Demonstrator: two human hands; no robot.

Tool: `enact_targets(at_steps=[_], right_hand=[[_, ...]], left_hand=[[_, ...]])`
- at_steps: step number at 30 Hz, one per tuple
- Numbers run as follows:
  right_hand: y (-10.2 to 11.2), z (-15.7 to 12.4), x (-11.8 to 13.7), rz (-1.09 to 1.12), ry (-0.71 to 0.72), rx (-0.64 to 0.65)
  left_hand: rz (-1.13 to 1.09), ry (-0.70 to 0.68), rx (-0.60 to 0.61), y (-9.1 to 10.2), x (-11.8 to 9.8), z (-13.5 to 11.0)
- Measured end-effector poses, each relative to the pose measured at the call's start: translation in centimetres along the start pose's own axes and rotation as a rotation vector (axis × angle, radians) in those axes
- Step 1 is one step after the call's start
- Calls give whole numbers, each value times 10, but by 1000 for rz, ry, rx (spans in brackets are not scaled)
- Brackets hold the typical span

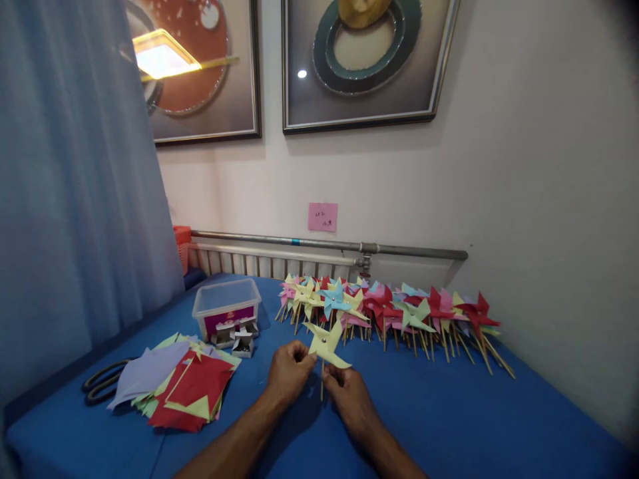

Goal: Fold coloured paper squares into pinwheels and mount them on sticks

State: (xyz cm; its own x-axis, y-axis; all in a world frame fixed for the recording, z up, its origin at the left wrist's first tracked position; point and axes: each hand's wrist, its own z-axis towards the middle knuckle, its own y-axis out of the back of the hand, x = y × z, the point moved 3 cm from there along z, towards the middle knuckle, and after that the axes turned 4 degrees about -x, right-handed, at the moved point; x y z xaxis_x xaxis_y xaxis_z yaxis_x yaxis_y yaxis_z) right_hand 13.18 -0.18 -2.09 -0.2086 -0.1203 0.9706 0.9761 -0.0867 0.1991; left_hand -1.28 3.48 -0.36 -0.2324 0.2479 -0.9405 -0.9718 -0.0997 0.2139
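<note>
A pale yellow paper pinwheel (327, 344) on a thin wooden stick is held upright in front of me, with a dark pin head at its centre. My left hand (290, 369) pinches the tip of its left blade between thumb and fingers. On the other side, my right hand (349, 394) has its fingers closed on the stick just below the blades. The lower end of the stick shows between my hands. Behind it lies a long row of finished-looking pinwheels (382, 306) in red, pink, yellow, blue and green.
Cut paper squares (192, 386) lie piled at the left, partly covering black-handled scissors (102, 382). A clear plastic tub (227, 298) stands behind small open boxes (243, 342) of pins. Blue cloth (449, 419) covers the table. A curtain (74, 166) hangs at left; a pipe (319, 243) runs along the wall.
</note>
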Motion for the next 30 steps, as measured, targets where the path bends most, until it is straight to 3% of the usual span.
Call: enact_targets(at_steps=[6,11,13,18,30], right_hand=[[8,5,-2,53,-31,-60],[18,13,-6,100,-59,-152],[19,14,-7,131,-52,-160],[15,11,-10,160,-82,-196],[14,2,-4,-22,19,-282]], left_hand=[[-43,41,77,-1,1,1],[-81,144,327,-23,13,-12],[-82,137,376,-29,15,-16],[-19,112,341,-32,16,-18],[224,-73,237,-26,6,-23]])
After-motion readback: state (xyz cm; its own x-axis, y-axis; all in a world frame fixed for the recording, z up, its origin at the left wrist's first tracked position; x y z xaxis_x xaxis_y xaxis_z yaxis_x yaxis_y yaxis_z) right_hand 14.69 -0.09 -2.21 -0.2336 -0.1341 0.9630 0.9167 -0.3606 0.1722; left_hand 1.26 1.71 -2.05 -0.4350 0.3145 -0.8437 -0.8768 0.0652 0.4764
